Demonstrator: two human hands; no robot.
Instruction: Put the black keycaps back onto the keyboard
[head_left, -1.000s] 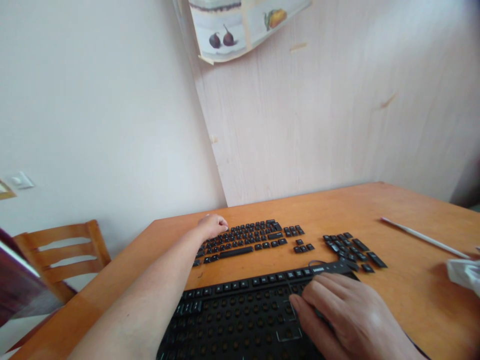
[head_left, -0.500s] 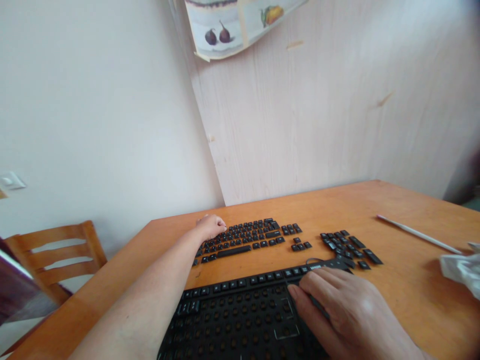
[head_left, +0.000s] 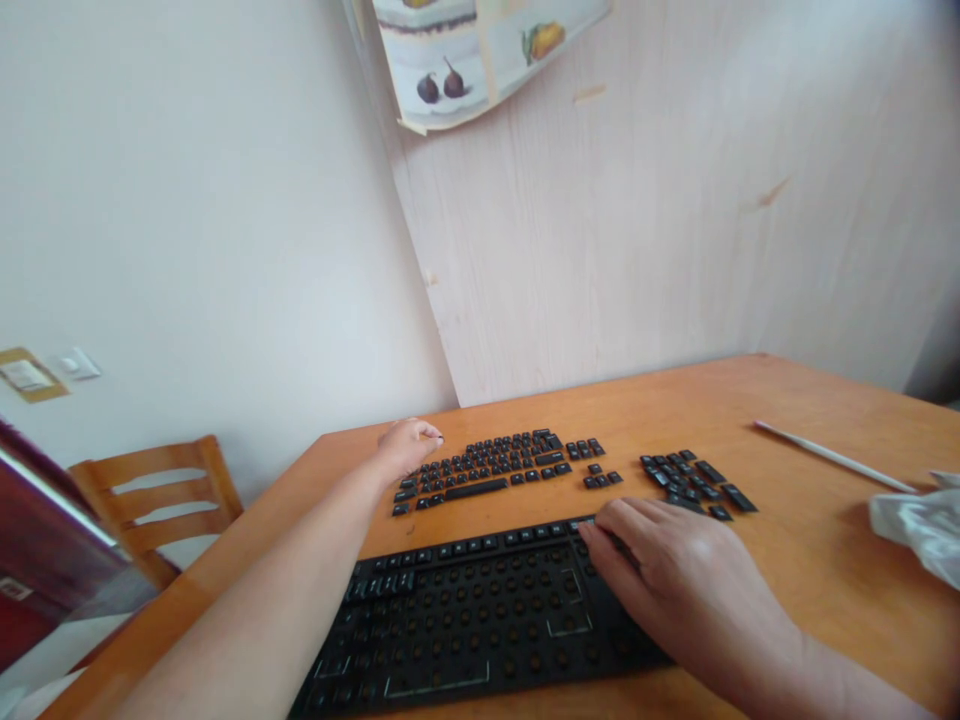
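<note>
Here, left hand (head_left: 409,445) pinches small dark piece (head_left: 441,440), likely key, near far left corner of tabletop (head_left: 675,400); right hand (head_left: 667,560) spans keyboard (head_left: 465,600), grip hidden. Piece probably light, stiff, slick, best held by sides. Left forearm (head_left: 300,580) blocks keyboard's left end. Loose keys (head_left: 476,489) lie between keyboard and far edge; stick (head_left: 832,457), crumpled plastic (head_left: 919,535) toward right edge.

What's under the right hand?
The right hand lies over the right part of the black keyboard. You can see the keyboard sticking out on the hand's left. Whatever is right beneath the hand is covered, so I can't tell if keys sit there.
</note>
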